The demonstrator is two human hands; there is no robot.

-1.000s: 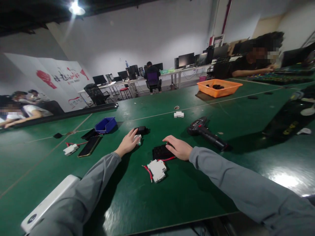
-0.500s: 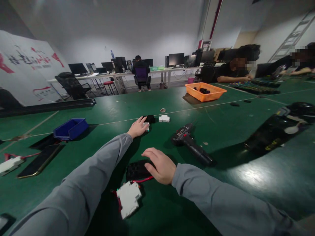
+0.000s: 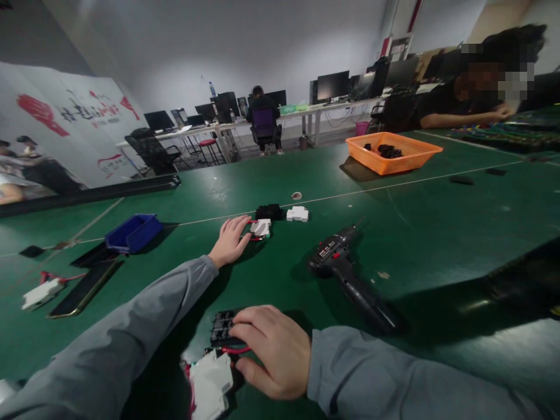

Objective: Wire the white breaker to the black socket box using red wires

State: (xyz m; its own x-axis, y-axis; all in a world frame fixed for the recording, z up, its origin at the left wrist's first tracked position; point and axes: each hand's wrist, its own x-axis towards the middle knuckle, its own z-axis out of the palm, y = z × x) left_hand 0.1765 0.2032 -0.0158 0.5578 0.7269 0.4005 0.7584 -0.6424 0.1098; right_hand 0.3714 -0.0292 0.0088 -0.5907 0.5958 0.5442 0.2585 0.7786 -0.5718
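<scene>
My left hand (image 3: 230, 239) lies low over the green table with its fingers stretched out, beside a small white circuit breaker (image 3: 261, 228) with red wires. Behind that breaker are a black block (image 3: 269, 212) and another white module (image 3: 297, 214). Closer in, my right hand (image 3: 275, 353) has its fingertips on the right end of a black terminal block (image 3: 222, 328). Its thumb is spread apart, near a larger white circuit breaker (image 3: 210, 382). Red wire (image 3: 236, 350) runs between the fingers and thumb. The fingers partly hide the terminal block.
A black cordless screwdriver (image 3: 345, 262) lies right of my hands. An orange basket (image 3: 394, 154) with black parts stands farther back. To the left are a blue bin (image 3: 133, 233), a phone (image 3: 86, 289) and a wired white breaker (image 3: 42, 293). A co-worker (image 3: 472, 99) sits at the far right.
My left hand has drawn back left off the small white breaker, uncovering it. My right hand has come down from above the black terminal block to its right end. The view has shifted.
</scene>
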